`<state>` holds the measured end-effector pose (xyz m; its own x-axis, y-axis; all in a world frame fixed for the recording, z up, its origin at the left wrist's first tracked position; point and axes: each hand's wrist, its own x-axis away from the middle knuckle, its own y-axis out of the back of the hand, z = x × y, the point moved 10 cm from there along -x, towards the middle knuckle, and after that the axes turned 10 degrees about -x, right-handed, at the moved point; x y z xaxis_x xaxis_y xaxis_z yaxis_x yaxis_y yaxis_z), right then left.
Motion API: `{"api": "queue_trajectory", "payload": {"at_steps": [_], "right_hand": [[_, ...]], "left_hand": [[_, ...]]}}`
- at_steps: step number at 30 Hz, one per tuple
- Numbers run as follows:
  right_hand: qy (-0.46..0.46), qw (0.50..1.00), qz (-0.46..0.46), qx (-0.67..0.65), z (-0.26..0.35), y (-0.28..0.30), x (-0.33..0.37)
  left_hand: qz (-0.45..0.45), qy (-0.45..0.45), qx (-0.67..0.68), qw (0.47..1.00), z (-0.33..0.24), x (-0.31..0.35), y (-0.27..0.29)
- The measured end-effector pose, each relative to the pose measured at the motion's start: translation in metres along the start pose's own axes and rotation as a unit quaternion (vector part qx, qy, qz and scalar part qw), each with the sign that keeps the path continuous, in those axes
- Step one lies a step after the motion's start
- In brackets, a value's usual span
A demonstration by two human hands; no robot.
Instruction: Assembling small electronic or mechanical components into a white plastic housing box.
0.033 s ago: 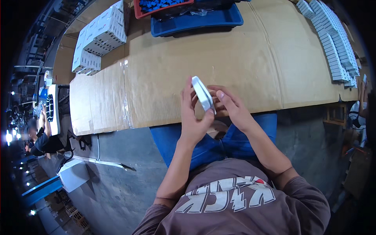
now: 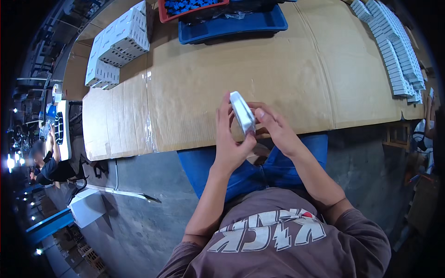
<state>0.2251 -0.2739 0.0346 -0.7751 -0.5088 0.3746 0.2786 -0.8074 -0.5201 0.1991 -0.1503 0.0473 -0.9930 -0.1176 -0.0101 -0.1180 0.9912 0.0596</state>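
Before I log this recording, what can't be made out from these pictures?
In the head view:
Small white box: far face, turned away from the camera.
Right hand: some fingertips, hidden behind the box.
Red tray: far end, cut off by the upper edge.
Blue pieces: exact kind, too small.

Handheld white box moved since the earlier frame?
Yes: the white box in the left hand has shifted slightly right, judged against the blue tray, which stays put.

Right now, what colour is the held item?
The held item is mostly white; head view shows it.
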Motion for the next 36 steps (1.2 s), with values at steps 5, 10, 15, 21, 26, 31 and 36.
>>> {"api": "queue_trajectory", "payload": {"at_steps": [5,10,15,21,26,31,36], "right_hand": [[0.034,0.999,-0.007,0.011,0.006,-0.003,0.002],[0.166,0.986,-0.005,0.028,0.013,-0.002,0.003],[0.278,0.944,0.012,0.175,0.023,-0.018,0.017],[0.378,0.868,0.016,0.322,0.025,-0.041,0.032],[0.405,0.848,0.011,0.343,0.028,-0.047,0.044],[0.439,0.828,0.003,0.349,0.030,-0.048,0.050],[0.413,0.846,0.002,0.338,0.031,-0.049,0.056]], "left_hand": [[0.013,-0.096,-0.089,0.991,-0.016,0.002,-0.007],[-0.036,-0.046,0.062,0.996,-0.013,-0.003,0.002],[-0.023,0.081,0.137,0.987,0.001,-0.004,-0.007],[-0.076,0.032,0.139,0.987,-0.010,-0.001,-0.008],[-0.056,-0.054,0.121,0.990,-0.024,0.005,-0.010],[-0.052,-0.060,0.119,0.990,-0.027,0.005,-0.013],[-0.051,-0.040,0.162,0.985,-0.024,0.008,-0.013]]}}
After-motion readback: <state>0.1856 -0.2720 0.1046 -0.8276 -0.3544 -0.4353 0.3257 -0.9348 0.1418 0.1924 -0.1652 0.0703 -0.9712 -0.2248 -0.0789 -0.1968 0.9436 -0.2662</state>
